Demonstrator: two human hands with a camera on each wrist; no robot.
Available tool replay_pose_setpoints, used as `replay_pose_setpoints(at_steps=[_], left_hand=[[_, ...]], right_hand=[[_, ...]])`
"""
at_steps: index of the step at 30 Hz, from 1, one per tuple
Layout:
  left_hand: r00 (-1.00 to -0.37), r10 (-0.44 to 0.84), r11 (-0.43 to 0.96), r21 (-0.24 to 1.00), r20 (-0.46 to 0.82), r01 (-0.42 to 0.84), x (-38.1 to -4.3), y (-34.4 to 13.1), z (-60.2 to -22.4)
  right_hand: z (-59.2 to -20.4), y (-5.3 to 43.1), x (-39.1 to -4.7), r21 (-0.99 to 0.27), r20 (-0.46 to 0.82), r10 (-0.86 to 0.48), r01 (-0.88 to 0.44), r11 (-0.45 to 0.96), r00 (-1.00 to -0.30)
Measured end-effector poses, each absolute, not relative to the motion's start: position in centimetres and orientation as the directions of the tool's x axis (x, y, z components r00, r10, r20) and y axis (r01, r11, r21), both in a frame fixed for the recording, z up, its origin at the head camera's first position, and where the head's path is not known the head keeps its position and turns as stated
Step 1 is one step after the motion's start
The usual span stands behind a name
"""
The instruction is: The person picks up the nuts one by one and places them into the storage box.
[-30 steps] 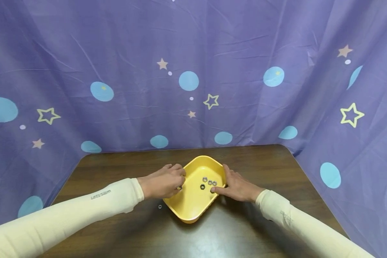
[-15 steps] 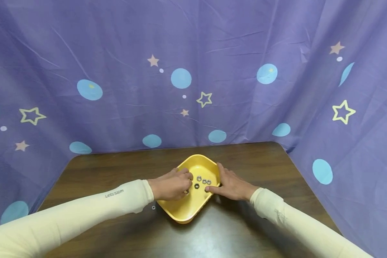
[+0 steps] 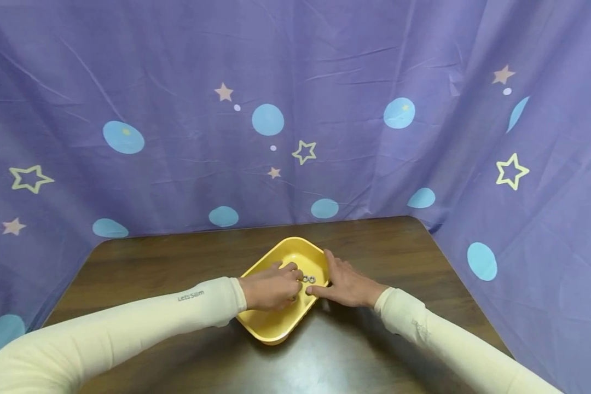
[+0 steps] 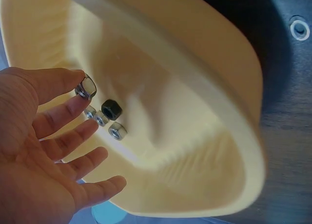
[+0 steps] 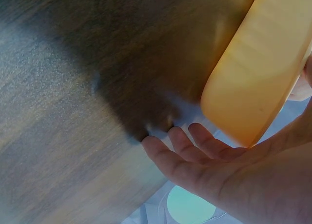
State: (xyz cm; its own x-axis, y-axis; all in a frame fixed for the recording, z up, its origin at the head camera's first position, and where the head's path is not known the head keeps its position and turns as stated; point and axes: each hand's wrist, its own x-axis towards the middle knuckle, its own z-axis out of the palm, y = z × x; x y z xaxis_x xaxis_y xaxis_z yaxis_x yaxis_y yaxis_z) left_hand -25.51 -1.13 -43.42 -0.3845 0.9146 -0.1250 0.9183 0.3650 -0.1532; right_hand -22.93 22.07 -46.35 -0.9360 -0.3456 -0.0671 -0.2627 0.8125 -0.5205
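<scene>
A yellow plastic bin (image 3: 261,327) stands on the wooden table. My left hand (image 3: 272,287) is inside it, pinching a silver hex nut (image 4: 86,87) between thumb and index finger, the other fingers spread. Below that nut, in the left wrist view, lie a black nut (image 4: 111,109) and several silver nuts, one (image 4: 117,131) apart from the rest. In the head view my left hand partly covers them. My right hand (image 3: 347,283) grips the bin's right corner, thumb over the rim and fingers outside. A dark spot shows at the thumb tip; I cannot tell what it is.
One loose nut (image 4: 299,29) lies on the table outside the bin, hidden in the head view by the left arm. A purple curtain (image 3: 187,109) with stars and dots hangs behind and around the brown table (image 3: 364,350).
My left hand has moved right, from the bin's left rim to over the nuts inside, with the pinched nut. The right hand keeps its grip on the bin. The view has shifted slightly.
</scene>
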Motion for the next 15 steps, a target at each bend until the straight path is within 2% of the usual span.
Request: replay_pose_setpoints(at_steps=[8,15], left_hand=[[-0.368,0.919,0.348,-0.146,-0.143,0.926,-25.5,-0.1,-44.0],[-0.369,0.924,0.349,-0.171,-0.100,0.921,-25.6,0.4,-44.7]], right_hand=[[-46.4,22.1,-22.8,-0.511,-0.070,-0.354,-0.271,0.815,-0.933],[-46.3,22.2,-23.0,-0.507,-0.062,-0.356,-0.278,0.816,-0.933]])
